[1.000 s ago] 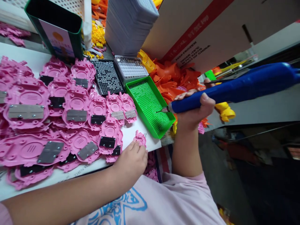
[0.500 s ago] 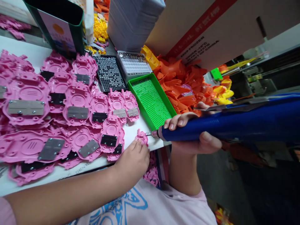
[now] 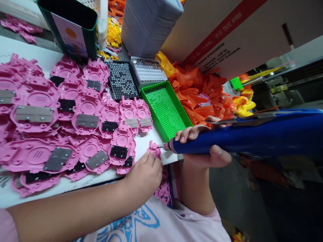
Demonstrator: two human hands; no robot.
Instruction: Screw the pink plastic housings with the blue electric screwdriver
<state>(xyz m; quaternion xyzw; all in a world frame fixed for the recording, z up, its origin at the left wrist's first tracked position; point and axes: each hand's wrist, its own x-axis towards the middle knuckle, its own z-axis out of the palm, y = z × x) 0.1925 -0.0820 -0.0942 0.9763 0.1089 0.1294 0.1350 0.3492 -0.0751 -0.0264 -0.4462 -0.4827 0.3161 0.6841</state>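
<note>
My right hand [image 3: 202, 144] is wrapped round a blue electric screwdriver [image 3: 242, 134], held level. Its thin bit points left and its tip meets the upper part of a small pink plastic shell [image 3: 154, 148] at the table's front edge. My left hand [image 3: 146, 171] grips that shell from below, fingers closed and covering most of it. To the left lie several pink shells [image 3: 87, 106] in overlapping rows, with grey or black plates screwed on them. A green perforated tray [image 3: 165, 107] holding small screws stands just beyond the screwdriver's tip.
Behind the shells are a black screw tray [image 3: 123, 80], a white tray of round metal pieces [image 3: 147, 70] and a dark green bin [image 3: 70, 30]. Orange parts [image 3: 199, 90] are heaped beside a large carton [image 3: 214, 37]. A grey-blue block-shaped stack [image 3: 148, 27] stands at the back.
The view has shifted slightly, so the table things sit a little further right. Both hands keep their holds, and the bit stays at the pink shell.
</note>
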